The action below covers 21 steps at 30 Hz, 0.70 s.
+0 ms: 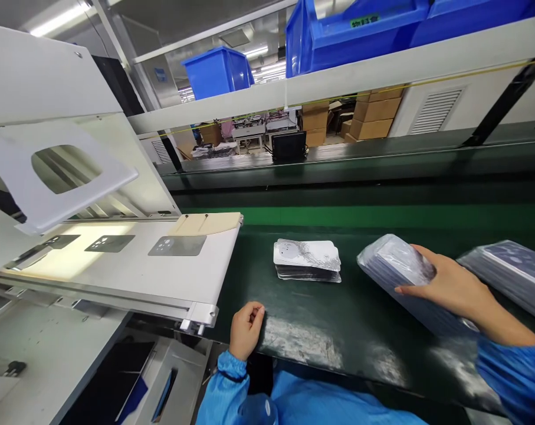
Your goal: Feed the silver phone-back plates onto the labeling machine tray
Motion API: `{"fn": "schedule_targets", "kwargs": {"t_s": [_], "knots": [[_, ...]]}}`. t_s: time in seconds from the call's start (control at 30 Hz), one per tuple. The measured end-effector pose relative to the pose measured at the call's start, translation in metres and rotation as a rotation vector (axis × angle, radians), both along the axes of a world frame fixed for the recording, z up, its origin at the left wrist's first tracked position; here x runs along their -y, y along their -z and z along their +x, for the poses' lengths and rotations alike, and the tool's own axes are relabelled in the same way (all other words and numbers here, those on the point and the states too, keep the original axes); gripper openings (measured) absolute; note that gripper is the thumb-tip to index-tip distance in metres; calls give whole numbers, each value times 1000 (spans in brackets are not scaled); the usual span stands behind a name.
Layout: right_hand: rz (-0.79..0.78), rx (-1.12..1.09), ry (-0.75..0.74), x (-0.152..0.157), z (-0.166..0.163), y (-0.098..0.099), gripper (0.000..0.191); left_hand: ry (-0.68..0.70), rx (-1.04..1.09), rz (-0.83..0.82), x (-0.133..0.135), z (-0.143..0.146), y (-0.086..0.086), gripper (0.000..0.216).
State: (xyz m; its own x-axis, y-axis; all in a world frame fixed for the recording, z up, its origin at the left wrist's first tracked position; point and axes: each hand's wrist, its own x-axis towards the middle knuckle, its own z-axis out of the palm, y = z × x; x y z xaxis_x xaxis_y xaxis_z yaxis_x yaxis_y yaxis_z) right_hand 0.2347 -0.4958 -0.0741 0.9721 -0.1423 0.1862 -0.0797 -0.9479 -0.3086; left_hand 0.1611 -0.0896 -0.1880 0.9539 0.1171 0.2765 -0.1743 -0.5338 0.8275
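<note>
Bins first: three blue bins on the overhead shelf, one (216,71) at 11 o'clock, a larger one (351,32) at 12, and a third (475,15) at 1 o'clock. The low angle hides what is inside all three. Brown cardboard boxes (376,112) are stacked far behind at 1 o'clock, flaps shut; the count is unclear.

Green belt (347,336) runs across the lower half. It carries:
- one small loose stack of thin plates (307,260) near centre, top plate pale with cut-outs
- two clear-wrapped packs of the same flat stock: near pack (397,265) at 3 o'clock, second pack (512,274) at the right edge, the two apart.

White feeder conveyor (130,274) sits at 9 o'clock, its end just over the belt. Three dark plates lie on it in a row: (177,245), (110,242), (60,241), each with small holes.

Right hand (446,289) at 4 o'clock: open, palm down on the near pack, fingers spread over its top, thumb along the near side. No lift visible; the pack lies on the belt.

Left hand (246,327) at 6 o'clock: fingers curled into a loose fist, nothing seen in it, resting on the belt's near edge just beside the feeder's corner. Blue sleeves on both arms.
</note>
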Motion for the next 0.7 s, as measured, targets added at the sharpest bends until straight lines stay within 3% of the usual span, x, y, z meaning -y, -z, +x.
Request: {"fn": "schedule_targets", "kwargs": {"t_s": [0.13, 0.23, 0.33, 0.4, 0.47, 0.6, 0.7], "knots": [[298, 74, -269, -25, -24, -17, 98, 27, -32, -16, 1, 0, 1, 25], [561, 44, -522, -65, -33, -17, 98, 126, -76, -65, 1, -1, 2, 27], [765, -55, -779, -119, -31, -6, 99, 255, -78, -92, -2, 0, 1, 63], [815, -107, -911, -157, -26, 4, 99, 323, -38, -119, -5, 1, 2, 98], [890, -154, -994, -191, -22, 17, 103, 368, -10, -174, -9, 2, 3, 117], [1052, -264, -1107, -238, -14, 36, 109, 295, -23, -374, -15, 1, 9, 125], [947, -300, -1194, -240, -6, 32, 113, 180, -44, -428, -16, -3, 11, 115]]}}
